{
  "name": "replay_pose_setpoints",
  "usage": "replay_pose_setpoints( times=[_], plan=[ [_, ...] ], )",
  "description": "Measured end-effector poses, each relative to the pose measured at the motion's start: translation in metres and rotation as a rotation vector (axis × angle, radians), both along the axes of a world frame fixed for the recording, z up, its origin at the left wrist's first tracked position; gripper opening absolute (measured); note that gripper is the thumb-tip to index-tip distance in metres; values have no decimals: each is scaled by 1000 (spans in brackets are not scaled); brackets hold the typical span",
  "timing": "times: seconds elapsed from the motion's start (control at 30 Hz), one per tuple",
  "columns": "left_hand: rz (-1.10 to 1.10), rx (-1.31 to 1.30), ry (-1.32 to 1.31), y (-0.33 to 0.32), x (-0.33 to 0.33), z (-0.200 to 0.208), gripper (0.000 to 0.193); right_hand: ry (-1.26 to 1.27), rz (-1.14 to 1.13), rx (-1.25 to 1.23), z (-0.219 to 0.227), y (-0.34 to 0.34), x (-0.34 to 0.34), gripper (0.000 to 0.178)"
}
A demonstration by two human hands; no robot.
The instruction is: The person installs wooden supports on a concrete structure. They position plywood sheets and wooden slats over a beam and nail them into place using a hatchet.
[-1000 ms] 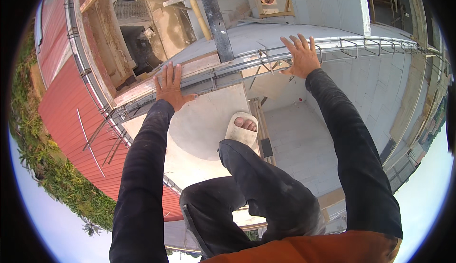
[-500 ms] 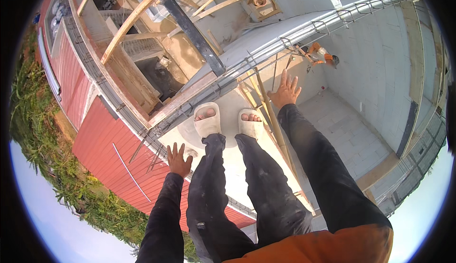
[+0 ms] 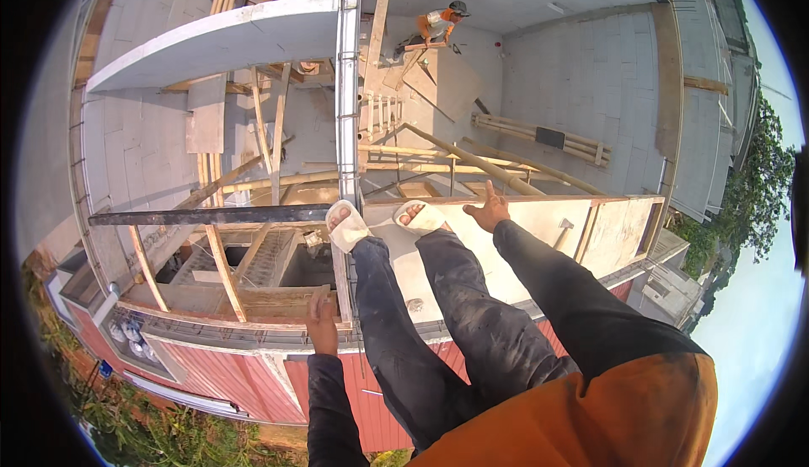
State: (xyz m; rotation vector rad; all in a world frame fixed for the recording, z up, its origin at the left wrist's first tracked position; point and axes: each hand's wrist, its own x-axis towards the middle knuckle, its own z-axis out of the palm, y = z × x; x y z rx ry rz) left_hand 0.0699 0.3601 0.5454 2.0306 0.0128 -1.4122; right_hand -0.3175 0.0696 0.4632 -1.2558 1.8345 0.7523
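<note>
My right hand (image 3: 489,208) is held out in the air with its fingers apart and holds nothing. Below it lies the pale formwork board (image 3: 506,239) where my feet, in cream slide sandals (image 3: 347,228), stand near the edge. My left hand (image 3: 321,322) is raised too, seen partly edge-on, fingers stretched out and nothing in them. It appears over the wooden edge of the opening at left; whether it touches the wood I cannot tell. On the board, right of my right hand, rests a small tool (image 3: 565,233) with a flat pale head.
A rebar-lined beam (image 3: 348,88) runs away from my feet. A black beam (image 3: 211,216) spans the opening at left, with wooden props (image 3: 223,269) below. Bamboo poles (image 3: 476,159) cross the room beyond the board's edge. Far below, another person (image 3: 438,24) crouches. Red cladding (image 3: 244,387) drops behind me.
My view and body have turned to the right. One foot has shifted to the beam junction. Both hands stay empty and held out; the left now shows edge-on.
</note>
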Motion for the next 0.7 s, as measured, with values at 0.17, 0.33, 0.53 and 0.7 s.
replay_pose_setpoints(
  times=[0.17, 0.33, 0.53, 0.7],
  plan=[
    [-432, -178, 55, -72, -25, 99, 50, -90, -337, -181, 81, 53, -7, 110],
    [-1549, -303, -25, -57, -96, 179, 58, -236, -583, -170, 154, 83, 15, 107],
    [-2226, -320, 445, -22, -144, 213, 44, -293, -705, -155, 182, 115, -14, 99],
    [-2219, -269, 571, -61, -155, 234, 36, -289, -821, -153, 183, 114, -63, 98]
  ],
)
